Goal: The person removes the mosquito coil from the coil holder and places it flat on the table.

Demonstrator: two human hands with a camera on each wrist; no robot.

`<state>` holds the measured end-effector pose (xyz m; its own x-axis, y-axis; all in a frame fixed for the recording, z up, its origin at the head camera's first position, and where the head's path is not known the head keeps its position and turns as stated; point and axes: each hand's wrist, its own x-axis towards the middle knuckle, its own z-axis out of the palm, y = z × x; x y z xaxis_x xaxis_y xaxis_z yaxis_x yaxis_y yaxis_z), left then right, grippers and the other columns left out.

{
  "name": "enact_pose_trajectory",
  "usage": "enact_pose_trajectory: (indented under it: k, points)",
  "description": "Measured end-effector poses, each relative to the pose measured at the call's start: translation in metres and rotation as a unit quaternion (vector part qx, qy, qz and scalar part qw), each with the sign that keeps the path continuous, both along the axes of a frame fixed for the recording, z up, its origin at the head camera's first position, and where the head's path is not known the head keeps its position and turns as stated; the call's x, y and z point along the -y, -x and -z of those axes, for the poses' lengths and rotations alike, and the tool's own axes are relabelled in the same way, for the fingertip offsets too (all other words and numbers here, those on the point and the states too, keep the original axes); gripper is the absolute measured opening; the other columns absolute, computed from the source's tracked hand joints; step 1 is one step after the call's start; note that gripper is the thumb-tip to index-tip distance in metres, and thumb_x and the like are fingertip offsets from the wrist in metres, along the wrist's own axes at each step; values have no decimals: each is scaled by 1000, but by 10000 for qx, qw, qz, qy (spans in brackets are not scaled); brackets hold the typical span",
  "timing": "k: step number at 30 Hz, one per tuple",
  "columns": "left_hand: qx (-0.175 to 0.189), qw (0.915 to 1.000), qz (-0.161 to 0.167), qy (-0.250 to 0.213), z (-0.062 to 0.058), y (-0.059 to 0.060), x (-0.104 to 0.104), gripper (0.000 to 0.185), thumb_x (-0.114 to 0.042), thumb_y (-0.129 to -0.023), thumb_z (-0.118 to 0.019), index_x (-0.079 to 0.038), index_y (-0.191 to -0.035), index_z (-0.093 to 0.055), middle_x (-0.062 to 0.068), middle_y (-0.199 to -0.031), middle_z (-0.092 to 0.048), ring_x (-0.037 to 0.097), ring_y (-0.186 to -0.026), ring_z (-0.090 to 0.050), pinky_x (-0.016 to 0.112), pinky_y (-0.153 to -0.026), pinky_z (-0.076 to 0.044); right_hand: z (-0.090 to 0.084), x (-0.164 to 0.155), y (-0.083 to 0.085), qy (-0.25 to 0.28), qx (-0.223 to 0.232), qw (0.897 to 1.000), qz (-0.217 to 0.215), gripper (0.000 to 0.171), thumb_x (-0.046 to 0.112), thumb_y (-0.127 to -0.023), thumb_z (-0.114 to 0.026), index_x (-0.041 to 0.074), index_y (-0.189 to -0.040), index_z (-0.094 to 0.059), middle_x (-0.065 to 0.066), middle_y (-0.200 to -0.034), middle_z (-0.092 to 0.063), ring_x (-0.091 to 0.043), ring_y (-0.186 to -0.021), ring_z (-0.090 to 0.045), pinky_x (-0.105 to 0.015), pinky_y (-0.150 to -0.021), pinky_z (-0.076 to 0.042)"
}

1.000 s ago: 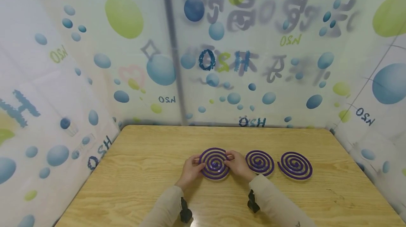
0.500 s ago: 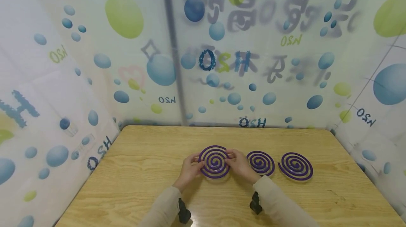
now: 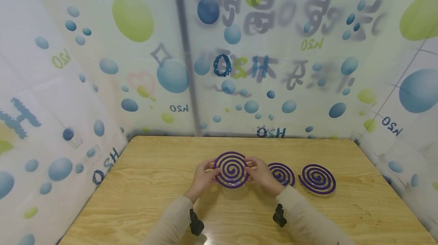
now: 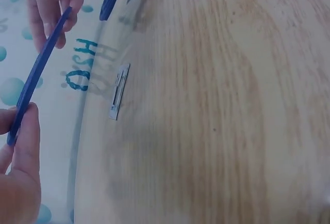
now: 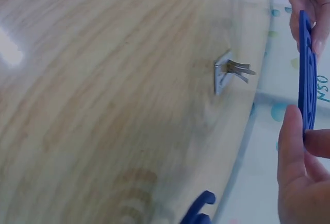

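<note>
Above grainy wooden table (image 3: 137, 199), both hands (image 3: 234, 176) pinch purple spiral coil (image 3: 231, 169).

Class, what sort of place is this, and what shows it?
Probably a screened-off tabletop booth, not a home room: a bare wooden table walled on three sides by bubble-print plastic sheeting, with three purple spiral coils in a row, one held up by both hands.
</note>
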<state>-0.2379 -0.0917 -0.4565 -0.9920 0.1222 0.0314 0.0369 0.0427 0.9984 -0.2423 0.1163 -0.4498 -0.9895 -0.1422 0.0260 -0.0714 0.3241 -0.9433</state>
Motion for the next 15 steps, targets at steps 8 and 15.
enact_pose_trajectory:
  k: [8, 15]
  points:
    - [-137, 9997, 159, 91, -1, 6, 6, 46, -3, -85, -58, 6, -127, -42, 20, -99, -56, 22, -78, -63, 44, -70, -54, -13, -1, 5, 2, -177, 9996, 230, 30, -5, -86, -54, -2, -116, -53, -16, -96, -58, -20, -67, -62, -42, -60, -55]
    - [-68, 9999, 66, 70, -2, 15, 6, 42, 0, -85, -56, 6, -125, -45, 17, -96, -56, 20, -78, -62, 43, -77, -52, -18, -3, 18, 246, -34, 9990, 361, 32, -3, -87, -53, -4, -119, -52, -20, -101, -56, -20, -68, -62, -41, -63, -55]
